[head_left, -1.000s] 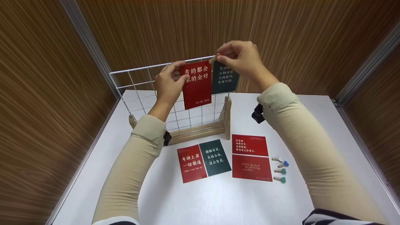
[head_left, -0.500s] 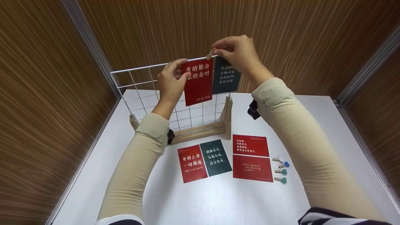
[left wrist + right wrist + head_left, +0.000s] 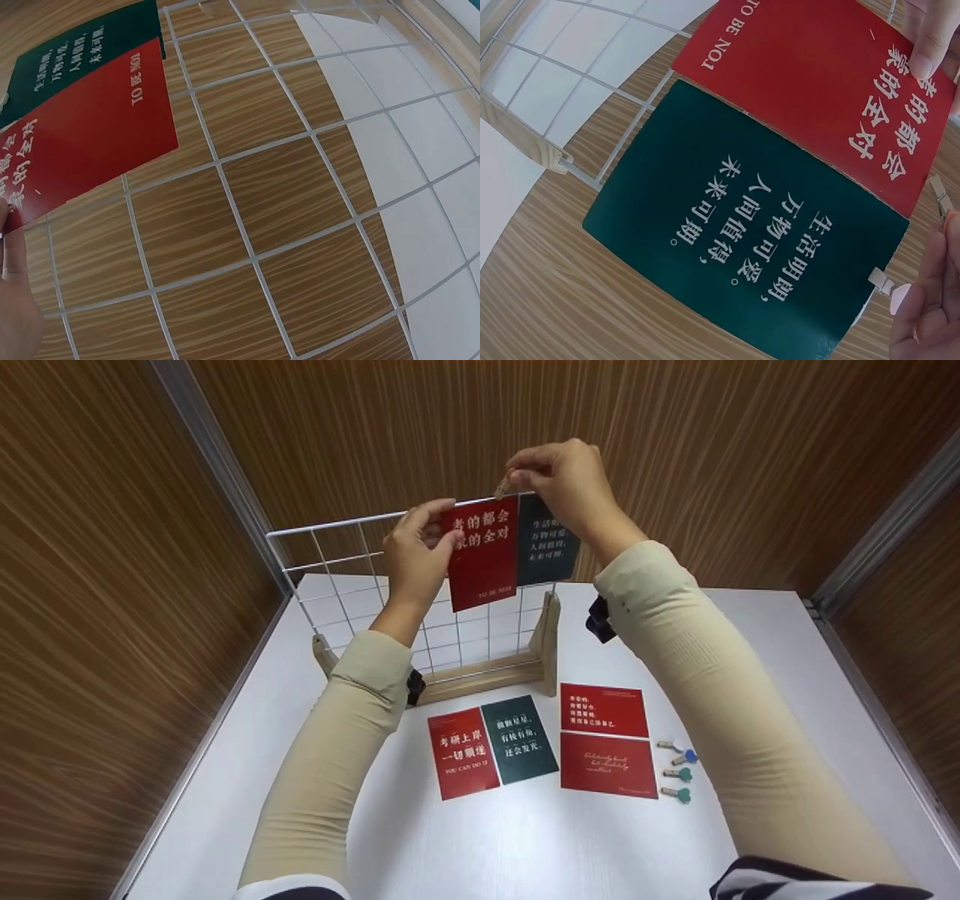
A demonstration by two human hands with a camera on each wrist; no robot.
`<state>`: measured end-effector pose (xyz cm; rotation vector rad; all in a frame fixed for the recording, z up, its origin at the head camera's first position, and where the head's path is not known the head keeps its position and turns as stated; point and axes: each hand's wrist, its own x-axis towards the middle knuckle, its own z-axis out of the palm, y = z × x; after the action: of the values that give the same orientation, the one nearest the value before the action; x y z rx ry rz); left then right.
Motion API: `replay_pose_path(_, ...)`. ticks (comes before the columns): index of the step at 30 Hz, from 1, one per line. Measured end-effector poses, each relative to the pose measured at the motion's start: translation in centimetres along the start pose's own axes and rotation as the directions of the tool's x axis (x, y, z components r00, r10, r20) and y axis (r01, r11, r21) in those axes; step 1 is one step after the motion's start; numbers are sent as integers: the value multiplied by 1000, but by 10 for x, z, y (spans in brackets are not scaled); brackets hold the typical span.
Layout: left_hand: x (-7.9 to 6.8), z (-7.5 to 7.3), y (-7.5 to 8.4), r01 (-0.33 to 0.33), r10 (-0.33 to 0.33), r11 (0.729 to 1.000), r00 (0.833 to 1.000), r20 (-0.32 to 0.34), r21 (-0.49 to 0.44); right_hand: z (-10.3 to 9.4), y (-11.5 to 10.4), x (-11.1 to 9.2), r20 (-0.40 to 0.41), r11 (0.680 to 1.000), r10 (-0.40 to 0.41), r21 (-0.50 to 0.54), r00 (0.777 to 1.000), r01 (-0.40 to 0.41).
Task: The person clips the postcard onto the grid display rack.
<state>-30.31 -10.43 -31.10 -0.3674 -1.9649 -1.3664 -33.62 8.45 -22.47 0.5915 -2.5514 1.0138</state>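
Red card reads "TO BE NO.1" w/ Chinese txt; L hand pinches its edge, R hand pinches wdn clip nr wht wire grid top.

Head cam high, wide, forward-down over table. Wrist cams close: left faces grid, right faces red card, green card; left catches both too.
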Motion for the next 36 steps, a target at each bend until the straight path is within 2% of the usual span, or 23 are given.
replay_pose_path(8,-2,3,2,34,-33,998,999,-25,45,-1,-5,2,56,998,20,-55,998,-17)
replay_pose_path(19,-4,7,5,-36,43,996,996,-82,75,-1,-13,5,111,994,-47,-93,993,57)
replay_pose_path(28,-6,11,5,-33,41,996,994,-101,82,1,-12,5,123,988,-68,-129,990,84)
replay_pose_path(36,-5,12,6,-36,44,996,994,-102,81,4,-10,4,96,978,-139,-140,986,152)
